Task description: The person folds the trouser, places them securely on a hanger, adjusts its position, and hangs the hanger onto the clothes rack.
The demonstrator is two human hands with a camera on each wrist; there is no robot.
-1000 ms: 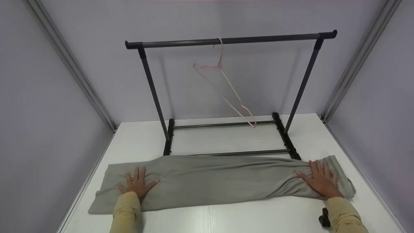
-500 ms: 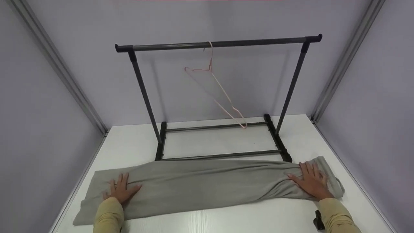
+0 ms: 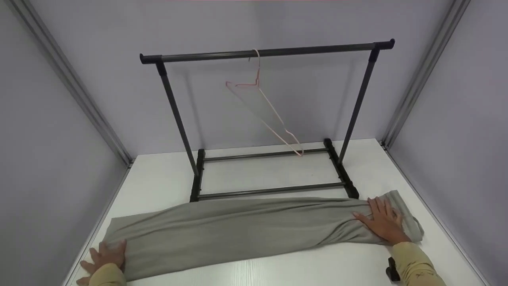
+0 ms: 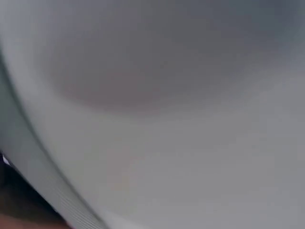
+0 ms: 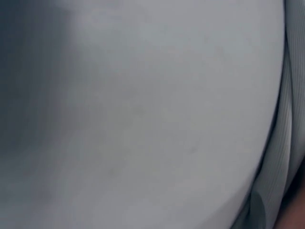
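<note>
A long strip of folded grey-green cloth lies across the front of the white table, wrinkled toward its right end. My left hand is at the cloth's left end with fingers spread, some of them past its edge over the table. Spread fingers of my right hand press on the bunched right end, close to its rolled edge. Both wrist views are mostly blurred pale surface, with a ribbed edge of the cloth at left in the left wrist view and cloth folds at right in the right wrist view.
Behind the cloth stands a black clothes rack. A pink wire hanger hangs from its top bar. A small black object lies on the table beside the right sleeve. Grey walls close in both sides and the back.
My left hand has slid left and nearer along the cloth to its left end, which now lies lower in view. The right hand stays on the cloth's right end. The head view has shifted slightly.
</note>
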